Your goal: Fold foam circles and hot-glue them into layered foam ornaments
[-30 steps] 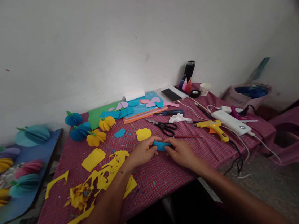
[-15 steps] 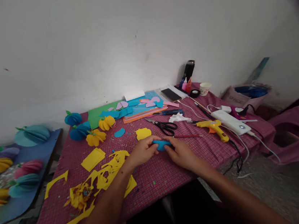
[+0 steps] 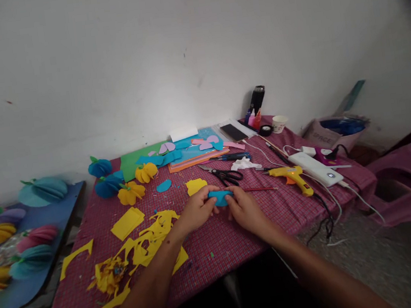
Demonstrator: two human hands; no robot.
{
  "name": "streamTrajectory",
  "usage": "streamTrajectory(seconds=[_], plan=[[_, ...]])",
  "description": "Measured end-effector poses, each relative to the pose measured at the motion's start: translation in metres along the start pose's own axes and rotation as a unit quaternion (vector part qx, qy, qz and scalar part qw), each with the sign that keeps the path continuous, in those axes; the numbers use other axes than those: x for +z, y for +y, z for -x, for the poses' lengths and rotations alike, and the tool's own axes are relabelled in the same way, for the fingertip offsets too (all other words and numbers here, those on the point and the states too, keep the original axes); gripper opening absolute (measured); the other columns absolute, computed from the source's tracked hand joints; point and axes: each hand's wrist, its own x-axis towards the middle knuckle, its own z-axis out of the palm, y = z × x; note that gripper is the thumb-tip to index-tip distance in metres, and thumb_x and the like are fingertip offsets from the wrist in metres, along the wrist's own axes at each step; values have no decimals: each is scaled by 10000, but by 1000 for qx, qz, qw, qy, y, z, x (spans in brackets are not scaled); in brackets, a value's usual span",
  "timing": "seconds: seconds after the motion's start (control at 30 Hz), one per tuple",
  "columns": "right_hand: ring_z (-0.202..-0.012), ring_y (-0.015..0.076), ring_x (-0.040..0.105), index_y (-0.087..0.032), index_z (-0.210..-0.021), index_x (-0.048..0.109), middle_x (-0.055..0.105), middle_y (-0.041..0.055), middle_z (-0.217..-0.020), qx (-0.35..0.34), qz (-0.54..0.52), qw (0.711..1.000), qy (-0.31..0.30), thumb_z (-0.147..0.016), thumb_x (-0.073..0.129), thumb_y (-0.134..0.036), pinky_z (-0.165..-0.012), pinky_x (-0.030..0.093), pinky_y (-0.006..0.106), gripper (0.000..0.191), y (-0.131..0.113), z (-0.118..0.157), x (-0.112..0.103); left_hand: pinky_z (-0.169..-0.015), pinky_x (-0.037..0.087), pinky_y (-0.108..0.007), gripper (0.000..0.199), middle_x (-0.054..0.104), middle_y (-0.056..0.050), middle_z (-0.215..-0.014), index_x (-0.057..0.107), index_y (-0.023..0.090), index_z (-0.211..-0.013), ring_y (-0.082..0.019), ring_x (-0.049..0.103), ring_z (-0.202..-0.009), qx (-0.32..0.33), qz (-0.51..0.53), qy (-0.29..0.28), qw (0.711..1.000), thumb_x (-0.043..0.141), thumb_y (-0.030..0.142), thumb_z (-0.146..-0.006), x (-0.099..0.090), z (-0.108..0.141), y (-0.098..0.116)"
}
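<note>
Your left hand (image 3: 198,210) and right hand (image 3: 247,210) are partly closed, fingertips gripping opposite ends of the blue paper piece (image 3: 220,198). The piece is located between both hands, above the checked tablecloth (image 3: 217,252), near the scissors (image 3: 226,175).

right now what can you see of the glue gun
The glue gun has a yellow plastic-looking body, a small orange light and a dark nozzle. It lies on its side on the checked cloth, nozzle pointing left in the picture and handle towards the table's front edge. An orange trigger shows under the body, and a dark cord leaves the handle. Neither hand touches it.
</note>
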Motion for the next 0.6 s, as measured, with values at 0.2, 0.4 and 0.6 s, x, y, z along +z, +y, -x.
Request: streamTrajectory(seconds=[0.2,0.4,0.6], plan=[[-589,166,644,-179,-1294,498,691,37,-823,-20,-21,998,-47,-980,451,-273,-620,511,310,331,3,3,-2,-570,471,-221,309,610,18,-716,562,147,-1217,-104,598,-599,-13,21,2,1000,498,209,-922,0,1,6],[-586,158,632,-160,-1388,444,655,18,-804,-20,-31,998,-47,-975,470,-307,-601,502,297,438,6,3,-12,-553,451,-216,332,616,20,-661,568,140,-1233,-101,581,-553,-36,26,-14,999,490,202,-916,-2,1,5],[-472,114,540,-192,-963,631,592,-36,-641,3,-63,993,-95,-980,450,-303,-480,414,236,213,1,2,-16,-548,437,-210,371,596,33,-651,559,144,-1257,-98,568,-547,-43,8,-46,998,465,182,-901,-3,3,8]])
